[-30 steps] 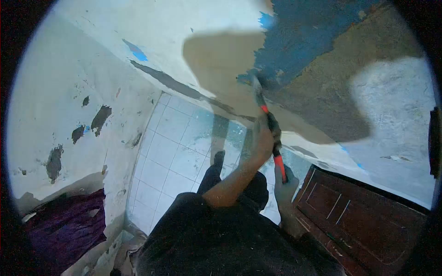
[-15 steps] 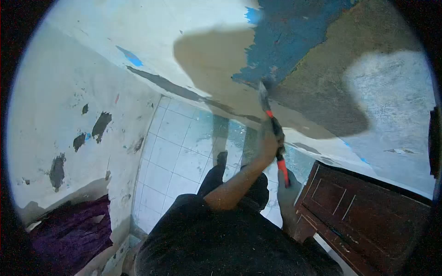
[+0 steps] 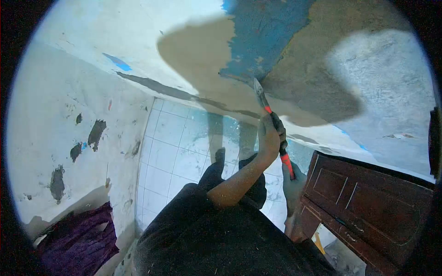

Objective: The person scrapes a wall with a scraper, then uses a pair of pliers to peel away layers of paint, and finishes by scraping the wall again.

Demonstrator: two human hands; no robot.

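A scraper [image 3: 286, 162] with a red and black handle and a metal blade points up at the wall. Its blade tip meets the lower edge of a blue patch [image 3: 262, 41] where the pale coating is gone. My left hand [image 3: 271, 133] is closed round the upper handle, just below the blade. Lower down, my right hand [image 3: 293, 181] is closed at the handle's end, its fingers partly hidden. Beside the blue patch lies a bare grey-brown area [image 3: 317, 60], partly in shadow.
A dark brown wooden cabinet [image 3: 368, 202] stands at the right. On the left wall [image 3: 60, 110] are several dark chipped spots, and a purple cloth [image 3: 83, 239] hangs low there. White floor tiles [image 3: 165, 129] lie below, with whitish dust and my feet on them.
The view has shifted slightly, so the wall patches appear further up and left. Both hands keep their hold on the scraper, its blade still at the blue patch's lower edge.
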